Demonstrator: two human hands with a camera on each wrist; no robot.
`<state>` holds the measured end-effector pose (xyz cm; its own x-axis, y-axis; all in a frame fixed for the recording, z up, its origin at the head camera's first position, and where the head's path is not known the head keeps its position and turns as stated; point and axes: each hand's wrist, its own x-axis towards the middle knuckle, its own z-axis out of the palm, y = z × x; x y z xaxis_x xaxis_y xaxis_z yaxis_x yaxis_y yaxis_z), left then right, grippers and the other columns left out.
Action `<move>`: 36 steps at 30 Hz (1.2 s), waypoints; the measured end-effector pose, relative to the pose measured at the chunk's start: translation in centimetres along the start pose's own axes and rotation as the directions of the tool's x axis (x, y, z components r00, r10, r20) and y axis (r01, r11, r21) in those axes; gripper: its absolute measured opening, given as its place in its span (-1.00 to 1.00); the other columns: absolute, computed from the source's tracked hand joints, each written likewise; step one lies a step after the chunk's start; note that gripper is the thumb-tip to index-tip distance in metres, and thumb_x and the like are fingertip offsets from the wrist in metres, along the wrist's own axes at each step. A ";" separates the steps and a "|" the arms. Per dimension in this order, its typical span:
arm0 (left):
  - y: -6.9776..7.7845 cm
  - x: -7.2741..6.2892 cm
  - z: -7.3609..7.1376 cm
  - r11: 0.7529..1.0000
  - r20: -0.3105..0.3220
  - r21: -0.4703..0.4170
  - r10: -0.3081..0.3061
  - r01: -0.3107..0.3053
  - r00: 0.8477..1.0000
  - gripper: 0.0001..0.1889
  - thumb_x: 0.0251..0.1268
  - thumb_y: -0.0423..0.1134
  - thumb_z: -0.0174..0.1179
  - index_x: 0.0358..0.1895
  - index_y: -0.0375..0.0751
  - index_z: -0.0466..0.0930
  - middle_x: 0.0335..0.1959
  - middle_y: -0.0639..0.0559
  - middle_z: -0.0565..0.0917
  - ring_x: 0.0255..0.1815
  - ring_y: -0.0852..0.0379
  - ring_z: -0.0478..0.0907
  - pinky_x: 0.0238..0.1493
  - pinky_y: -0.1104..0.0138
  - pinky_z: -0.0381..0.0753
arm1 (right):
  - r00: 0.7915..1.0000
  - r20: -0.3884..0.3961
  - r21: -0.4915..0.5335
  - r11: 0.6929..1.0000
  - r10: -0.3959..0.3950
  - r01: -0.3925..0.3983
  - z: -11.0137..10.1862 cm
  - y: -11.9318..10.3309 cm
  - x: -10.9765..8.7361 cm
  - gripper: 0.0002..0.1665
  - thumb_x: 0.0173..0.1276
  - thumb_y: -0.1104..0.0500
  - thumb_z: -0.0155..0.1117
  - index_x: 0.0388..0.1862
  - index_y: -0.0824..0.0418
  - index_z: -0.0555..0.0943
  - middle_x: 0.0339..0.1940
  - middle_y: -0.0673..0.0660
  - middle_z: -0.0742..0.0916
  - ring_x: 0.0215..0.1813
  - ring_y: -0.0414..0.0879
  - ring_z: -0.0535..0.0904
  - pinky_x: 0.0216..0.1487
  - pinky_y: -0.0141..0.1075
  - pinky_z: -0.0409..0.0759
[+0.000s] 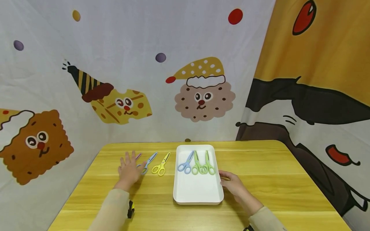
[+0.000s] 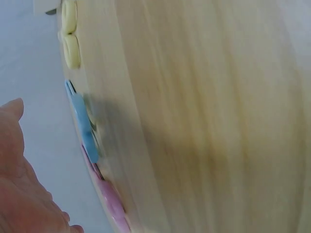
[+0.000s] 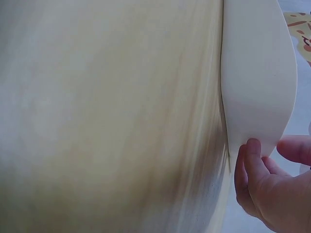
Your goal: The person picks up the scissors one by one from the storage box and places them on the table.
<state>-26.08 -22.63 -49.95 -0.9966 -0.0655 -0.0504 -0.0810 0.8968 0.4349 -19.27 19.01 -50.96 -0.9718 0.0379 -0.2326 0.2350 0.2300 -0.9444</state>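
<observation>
With fingers spread, my left hand (image 1: 130, 173) hovers over the left part of the table and holds nothing. Below it lie pink scissors (image 1: 138, 156), mostly hidden by the hand in the head view, and blue scissors (image 1: 152, 158). Yellow scissors (image 1: 162, 165) are just to their right. A white tray (image 1: 198, 192) stands mid-table, holding blue scissors (image 1: 188, 160) and two green scissors (image 1: 196, 162) side by side in its far half. My right hand (image 1: 235, 186) grips the tray's right side, fingers against the outer wall and thumb at the rim (image 3: 286, 114).
The wooden table (image 1: 260, 166) ends at a printed cloth (image 1: 138, 38) hanging behind it. Bare wood shows to the right of the tray and in front of the loose scissors.
</observation>
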 end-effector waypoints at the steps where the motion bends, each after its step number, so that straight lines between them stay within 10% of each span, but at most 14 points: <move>1: 0.2 0.0 0.1 1.000 -0.004 0.004 0.005 -0.005 1.000 -0.06 0.33 0.36 -0.25 0.50 -0.10 -0.49 0.48 -0.32 -0.49 0.42 -0.50 -0.51 0.24 -0.43 -0.24 | 1.000 0.001 0.001 1.000 -0.002 0.002 0.0 0.0 0.0 -0.49 0.28 0.47 0.02 0.25 0.45 0.40 0.16 0.41 0.55 0.11 0.17 0.54 0.07 -0.06 0.57; 10: 2.1 0.2 0.9 0.997 0.013 0.032 0.067 -0.068 0.998 -0.02 0.25 0.48 -0.41 0.51 -0.14 -0.43 0.50 -0.31 -0.41 0.44 -0.47 -0.47 0.21 -0.46 -0.20 | 1.000 0.006 0.013 1.000 -0.003 0.003 -0.1 0.0 -0.1 -0.49 0.28 0.47 0.02 0.24 0.45 0.40 0.19 0.41 0.53 0.15 0.20 0.51 0.07 -0.06 0.57; 36: 10.1 -1.0 2.9 0.970 -0.069 -0.060 0.231 -0.235 0.971 -0.15 0.32 0.18 0.02 0.51 -0.14 -0.12 0.52 -0.22 -0.05 0.49 -0.33 -0.12 0.37 -0.27 -0.09 | 1.000 0.009 -0.007 1.000 0.000 0.000 -0.2 -0.1 0.1 -0.49 0.28 0.44 0.04 0.25 0.43 0.41 0.19 0.40 0.52 0.09 0.12 0.55 0.01 -0.11 0.58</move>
<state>-25.84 -12.25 -48.16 -0.9870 0.1134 0.1136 0.1548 0.8592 0.4876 -19.35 19.20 -50.85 -0.9716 0.0295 -0.2348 0.2350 0.2372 -0.9426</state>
